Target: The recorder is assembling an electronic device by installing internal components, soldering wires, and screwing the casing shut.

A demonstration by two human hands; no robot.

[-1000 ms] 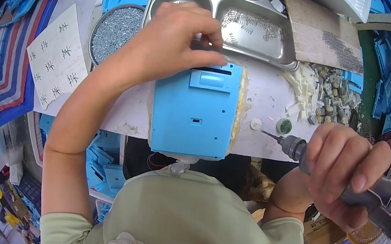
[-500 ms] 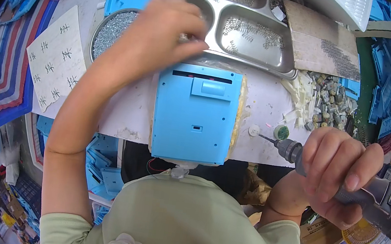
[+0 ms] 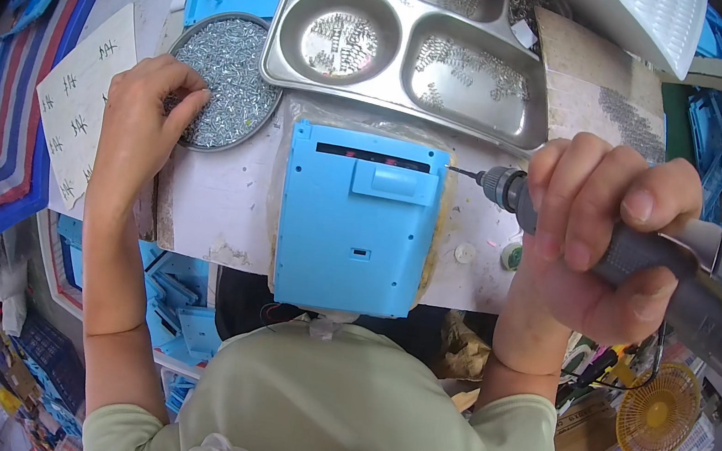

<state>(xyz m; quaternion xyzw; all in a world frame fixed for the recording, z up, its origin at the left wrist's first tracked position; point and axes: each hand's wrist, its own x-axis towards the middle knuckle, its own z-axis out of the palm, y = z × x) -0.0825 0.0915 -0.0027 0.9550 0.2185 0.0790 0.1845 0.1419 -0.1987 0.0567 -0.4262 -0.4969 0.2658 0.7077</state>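
Observation:
My left hand [image 3: 155,100] is at the left rim of a round metal bowl of small silver screws [image 3: 239,75], thumb and forefinger pinched together over them. What they hold, if anything, is too small to make out. My right hand [image 3: 604,237] grips a grey electric screwdriver [image 3: 530,208]. Its thin bit points left, its tip close to the upper right edge of a blue plastic casing [image 3: 326,211]. The casing lies flat on a padded, plastic-wrapped base [image 3: 433,254], showing a dark slot near its top and several small holes.
A steel compartment tray [image 3: 404,47] with small metal springs stands behind the casing. Cardboard [image 3: 580,81] with more small metal parts lies to its right. A marked paper sheet [image 3: 72,116] is at left. A white button-like disc [image 3: 465,253] and a green round piece [image 3: 512,256] lie near the right forearm.
My left hand has moved left and down from above the tray to the screw bowl. My right hand has raised the electric screwdriver, bringing its bit toward the casing's upper right corner.

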